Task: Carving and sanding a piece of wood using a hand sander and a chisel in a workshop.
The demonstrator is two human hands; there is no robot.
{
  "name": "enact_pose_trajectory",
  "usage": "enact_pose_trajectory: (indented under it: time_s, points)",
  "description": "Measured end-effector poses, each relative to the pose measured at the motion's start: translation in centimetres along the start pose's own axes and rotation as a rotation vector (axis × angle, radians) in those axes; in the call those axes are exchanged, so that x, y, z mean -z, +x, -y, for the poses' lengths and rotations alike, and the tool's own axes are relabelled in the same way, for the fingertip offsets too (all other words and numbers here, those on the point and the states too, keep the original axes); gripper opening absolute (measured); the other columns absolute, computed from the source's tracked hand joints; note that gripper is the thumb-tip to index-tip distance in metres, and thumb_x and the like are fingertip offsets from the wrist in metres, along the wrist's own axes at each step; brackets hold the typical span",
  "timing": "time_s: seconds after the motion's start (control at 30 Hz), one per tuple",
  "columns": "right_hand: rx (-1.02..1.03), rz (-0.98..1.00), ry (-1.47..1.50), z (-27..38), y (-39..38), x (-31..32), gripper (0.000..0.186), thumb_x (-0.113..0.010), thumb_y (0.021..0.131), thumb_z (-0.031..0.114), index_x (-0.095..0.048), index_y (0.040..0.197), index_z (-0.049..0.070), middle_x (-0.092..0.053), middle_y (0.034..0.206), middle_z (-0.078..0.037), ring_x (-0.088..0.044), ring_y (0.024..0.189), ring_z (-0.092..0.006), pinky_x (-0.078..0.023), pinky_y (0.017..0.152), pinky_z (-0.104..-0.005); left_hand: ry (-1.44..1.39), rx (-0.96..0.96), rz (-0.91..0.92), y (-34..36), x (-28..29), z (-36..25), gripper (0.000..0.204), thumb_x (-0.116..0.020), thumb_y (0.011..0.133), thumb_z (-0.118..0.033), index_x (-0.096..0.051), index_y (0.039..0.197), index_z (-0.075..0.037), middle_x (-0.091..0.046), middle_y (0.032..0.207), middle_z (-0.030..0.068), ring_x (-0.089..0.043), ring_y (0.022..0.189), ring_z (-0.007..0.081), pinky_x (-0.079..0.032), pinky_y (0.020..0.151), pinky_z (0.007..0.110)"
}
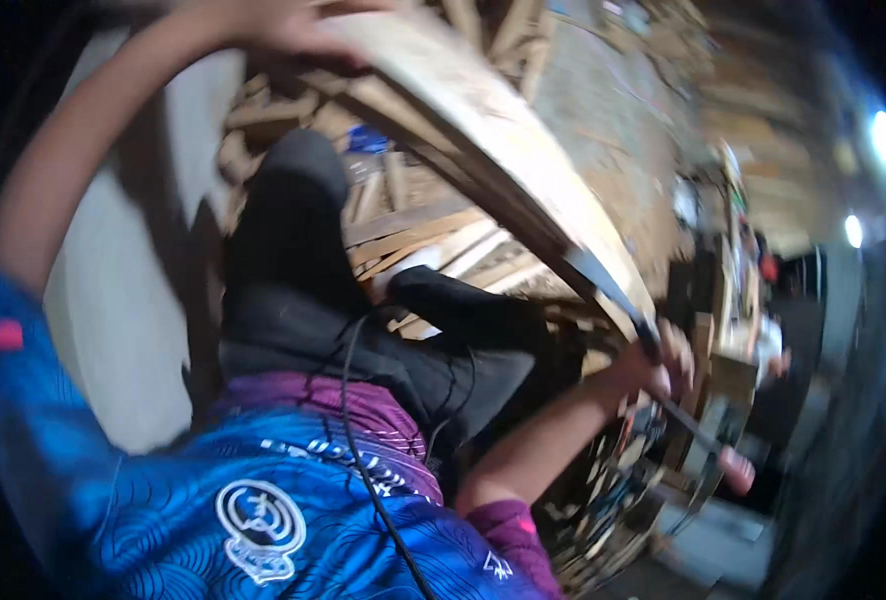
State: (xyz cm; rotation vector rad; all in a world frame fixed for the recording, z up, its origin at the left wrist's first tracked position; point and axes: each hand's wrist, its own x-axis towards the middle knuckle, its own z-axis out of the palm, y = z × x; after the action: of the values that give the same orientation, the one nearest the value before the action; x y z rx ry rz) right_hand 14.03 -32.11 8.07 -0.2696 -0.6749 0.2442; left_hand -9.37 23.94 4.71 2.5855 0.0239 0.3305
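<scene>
A long, pale wooden board [503, 130] runs slantwise from the upper left down toward the right, tilted, with its darker lower edge facing my legs. At its upper end my left hand [303, 38] grips the board, fingers curled over the edge; motion blurs them. Near the lower right end, my right hand [668, 362] is closed around a tool with a flat grey metal blade [598, 275] lying against the board. A thin rod [693, 428] with a pinkish end sticks out below that hand; whether it belongs to the same tool I cannot tell.
Wood offcuts [443, 250] lie heaped around my bent legs [293, 230]. A large pale slab [123, 300] is at the left. A dark cord [358, 440] hangs down my front. Stacked timber [733, 370] and another person [769, 348] are at the right.
</scene>
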Motion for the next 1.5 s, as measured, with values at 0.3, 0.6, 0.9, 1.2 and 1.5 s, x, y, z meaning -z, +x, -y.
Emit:
enact_pose_trajectory:
  time_s: [0.3, 0.6, 0.9, 1.2, 1.5]
  points:
    - [0.119, -0.063, -0.420, -1.3, 1.8, -1.8, 0.025, -0.059, 0.080, 0.023, -0.047, 0.060, 0.015, -0.035, 0.053, 0.002, -0.034, 0.049, -0.0129, -0.035, 0.058, -0.0305, 0.238, -0.115, -0.106, -1.1, 5.1, -3.4, 0.057, -0.083, 0.076, -0.047, -0.075, 0.117, -0.009, -0.065, 0.096, 0.0134, -0.065, 0.088, 0.0296, -0.051, 0.077, 0.040]
    - [0.389, -0.302, -0.476, 4.2, 0.8, -3.9, 0.030, -0.061, 0.083, 0.024, -0.048, 0.058, 0.015, -0.040, 0.053, 0.002, -0.038, 0.047, -0.0128, -0.036, 0.053, -0.0287, 0.227, -0.249, -0.058, -0.5, 5.0, -2.9, 0.057, -0.084, 0.075, -0.046, -0.075, 0.114, -0.006, -0.068, 0.109, 0.0151, -0.069, 0.097, 0.0315, -0.055, 0.082, 0.040]
    - [0.221, -0.220, -0.387, 5.2, 0.3, -1.4, 0.037, -0.058, 0.094, 0.034, -0.055, 0.066, 0.011, -0.046, 0.055, 0.000, -0.042, 0.047, -0.0143, -0.040, 0.052, -0.0297, 0.166, -0.174, -0.027, -0.9, 5.7, -3.7, 0.057, -0.085, 0.074, -0.046, -0.075, 0.115, -0.007, -0.070, 0.111, 0.0151, -0.069, 0.100, 0.0315, -0.055, 0.086, 0.040]
    - [-0.003, -0.166, -0.347, -4.2, -0.3, -1.2, 0.023, -0.056, 0.091, 0.025, -0.052, 0.071, 0.014, -0.051, 0.067, 0.000, -0.053, 0.075, -0.0202, -0.046, 0.087, -0.0430, 0.276, -0.180, 0.051, -1.0, 6.0, -3.5, 0.062, -0.076, 0.082, -0.051, -0.070, 0.124, -0.005, -0.068, 0.121, 0.0182, -0.066, 0.110, 0.0351, -0.052, 0.093, 0.044]
    - [0.275, -1.026, -0.355, -3.4, -1.3, 4.4, 0.020, -0.055, 0.090, 0.023, -0.048, 0.074, 0.014, -0.052, 0.062, 0.000, -0.060, 0.064, -0.0221, -0.055, 0.077, -0.0456, 0.389, -0.123, -0.091, -1.4, 3.2, -5.2, 0.058, -0.075, 0.080, -0.042, -0.065, 0.127, -0.009, -0.063, 0.120, 0.0173, -0.057, 0.118, 0.0386, -0.044, 0.105, 0.047]
